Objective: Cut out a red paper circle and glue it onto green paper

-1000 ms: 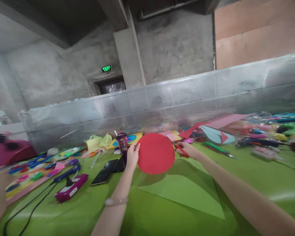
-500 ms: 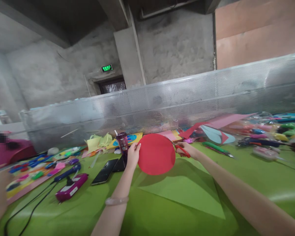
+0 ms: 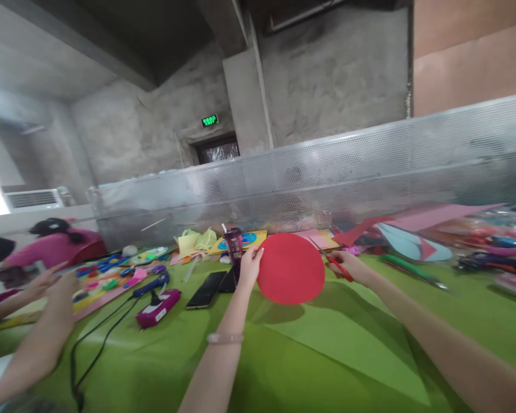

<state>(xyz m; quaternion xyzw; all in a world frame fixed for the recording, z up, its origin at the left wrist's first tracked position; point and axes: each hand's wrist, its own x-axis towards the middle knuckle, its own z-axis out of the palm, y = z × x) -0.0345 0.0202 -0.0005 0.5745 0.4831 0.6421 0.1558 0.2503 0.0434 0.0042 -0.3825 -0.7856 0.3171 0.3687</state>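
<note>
A round sheet of red paper (image 3: 291,268) is held up above the table, pinched at its left edge by my left hand (image 3: 250,267). My right hand (image 3: 347,267) grips red-handled scissors (image 3: 340,268), whose blades point up and left beside the paper's upper right edge. Whether the blades touch the paper I cannot tell. Beneath lies a large sheet of light green paper (image 3: 352,344) on the green tabletop (image 3: 284,378).
Left of my arm are a black phone (image 3: 205,291), a dark cup with a straw (image 3: 233,245), a purple power strip (image 3: 158,310) with cables and a glue gun (image 3: 152,284). Green scissors (image 3: 410,272) lie right. A co-worker's arms (image 3: 47,321) reach in at left.
The view has turned left, so everything sits further right and the co-worker's arms show more. My hands still hold the paper and scissors; the blades look a little further from the paper.
</note>
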